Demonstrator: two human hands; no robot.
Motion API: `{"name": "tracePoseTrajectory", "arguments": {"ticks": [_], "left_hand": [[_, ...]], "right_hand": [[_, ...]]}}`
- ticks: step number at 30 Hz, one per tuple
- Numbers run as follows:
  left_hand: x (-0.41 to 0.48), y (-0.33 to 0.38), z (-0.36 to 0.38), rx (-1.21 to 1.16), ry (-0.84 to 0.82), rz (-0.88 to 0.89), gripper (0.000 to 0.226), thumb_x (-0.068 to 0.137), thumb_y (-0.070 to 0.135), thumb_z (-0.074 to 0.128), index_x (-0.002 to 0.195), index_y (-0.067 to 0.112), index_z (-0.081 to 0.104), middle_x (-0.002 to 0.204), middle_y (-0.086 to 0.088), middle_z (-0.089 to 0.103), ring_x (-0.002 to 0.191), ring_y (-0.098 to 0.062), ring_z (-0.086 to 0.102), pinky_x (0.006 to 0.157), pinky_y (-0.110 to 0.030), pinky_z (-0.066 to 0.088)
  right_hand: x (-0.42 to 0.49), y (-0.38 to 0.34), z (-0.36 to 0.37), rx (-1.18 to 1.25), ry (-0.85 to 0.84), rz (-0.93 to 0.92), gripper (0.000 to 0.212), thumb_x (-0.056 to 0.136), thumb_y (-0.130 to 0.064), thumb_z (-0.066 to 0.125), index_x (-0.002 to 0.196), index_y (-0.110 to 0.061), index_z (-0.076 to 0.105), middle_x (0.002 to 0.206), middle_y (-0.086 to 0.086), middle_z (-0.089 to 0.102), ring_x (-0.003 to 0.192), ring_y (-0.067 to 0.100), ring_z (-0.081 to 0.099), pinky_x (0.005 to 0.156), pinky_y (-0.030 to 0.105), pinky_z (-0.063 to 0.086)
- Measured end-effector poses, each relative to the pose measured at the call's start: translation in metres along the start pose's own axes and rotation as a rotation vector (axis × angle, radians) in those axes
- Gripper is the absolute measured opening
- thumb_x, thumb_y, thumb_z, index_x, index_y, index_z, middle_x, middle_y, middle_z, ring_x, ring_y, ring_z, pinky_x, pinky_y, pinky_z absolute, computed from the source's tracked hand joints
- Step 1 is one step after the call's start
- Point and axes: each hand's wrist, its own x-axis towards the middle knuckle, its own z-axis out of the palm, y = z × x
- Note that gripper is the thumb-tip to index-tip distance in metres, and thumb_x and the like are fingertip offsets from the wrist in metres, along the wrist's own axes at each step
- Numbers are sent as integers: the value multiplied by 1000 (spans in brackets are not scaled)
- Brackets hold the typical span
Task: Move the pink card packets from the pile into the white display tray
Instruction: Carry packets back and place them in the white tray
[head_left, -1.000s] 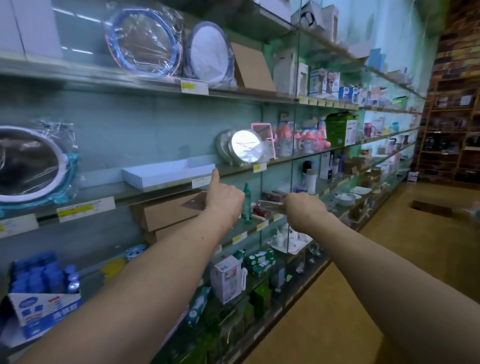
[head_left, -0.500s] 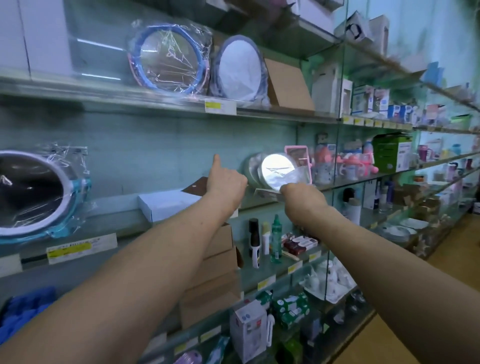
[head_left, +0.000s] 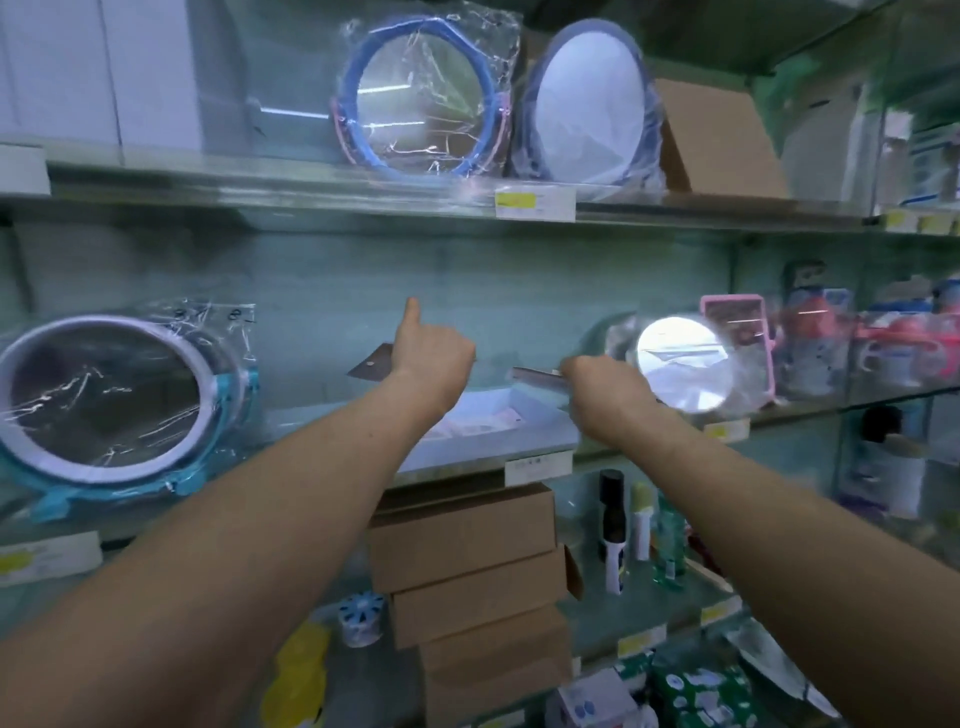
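Note:
The white display tray (head_left: 540, 434) sits on the middle glass shelf, with pink card packets (head_left: 485, 422) lying flat in it. My left hand (head_left: 434, 356) hovers just above the tray's left part, thumb up, fingers curled round a flat brownish card packet (head_left: 370, 364) that sticks out to its left. Over the tray's right end, my right hand (head_left: 602, 387) grips another flat packet (head_left: 537, 376), seen edge-on and blurred. The pile is hidden from view.
Wrapped round mirrors stand left (head_left: 104, 395), right (head_left: 680, 364) and on the upper shelf (head_left: 421, 98). Brown cardboard boxes (head_left: 467, 566) are stacked under the tray's shelf, with small bottles (head_left: 615, 525) beside them. Pink cups and boxes crowd the shelf at far right.
Both hands have risen from the level of the lower shelf to just above the white tray, carrying the flat packets. The view has swung left and closer to the shelves.

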Motion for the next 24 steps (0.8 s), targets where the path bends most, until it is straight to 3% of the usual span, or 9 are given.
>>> {"name": "tracePoseTrajectory", "arguments": {"ticks": [6, 10, 12, 15, 20, 24], "left_hand": [[22, -3, 24, 59, -44, -75, 20, 85, 0, 46, 77, 19, 46, 59, 2, 37, 70, -22, 49, 116, -41, 9], [43, -1, 39, -28, -75, -193, 21, 85, 0, 45, 76, 19, 45, 65, 1, 46, 80, -24, 59, 114, -38, 13], [52, -3, 46, -166, -80, -294, 17, 85, 3, 48, 87, 19, 53, 87, -5, 63, 94, -27, 62, 106, -36, 26], [61, -6, 55, -471, -99, -514, 13, 89, 9, 47, 91, 14, 60, 106, -14, 64, 102, -34, 59, 78, -32, 39], [66, -10, 77, -744, -117, -707, 23, 87, 5, 43, 66, 10, 50, 87, -21, 68, 82, -35, 66, 70, -33, 49], [64, -13, 85, -915, -87, -834, 33, 87, 1, 44, 55, 8, 47, 40, -1, 54, 48, -21, 59, 44, -16, 41]], "right_hand": [[51, 0, 38, 87, 15, -111, 30, 87, 2, 42, 111, -9, 55, 110, 12, 63, 100, 31, 59, 71, 30, 39], [85, 7, 56, 136, 11, -198, 29, 86, 3, 42, 110, -9, 54, 111, 13, 62, 100, 33, 58, 69, 29, 36], [100, 10, 64, 189, 10, -224, 29, 85, 4, 41, 108, -9, 55, 108, 13, 63, 92, 33, 57, 66, 30, 36], [118, 13, 77, 249, -3, -263, 28, 85, 4, 42, 106, -9, 55, 105, 14, 63, 91, 33, 58, 64, 30, 36], [134, 9, 99, 348, 19, -348, 26, 83, 4, 43, 104, -7, 55, 105, 18, 64, 96, 36, 58, 64, 30, 33], [140, 2, 106, 444, 27, -349, 25, 84, 3, 41, 103, -8, 53, 107, 19, 62, 99, 38, 57, 65, 31, 33]]}}
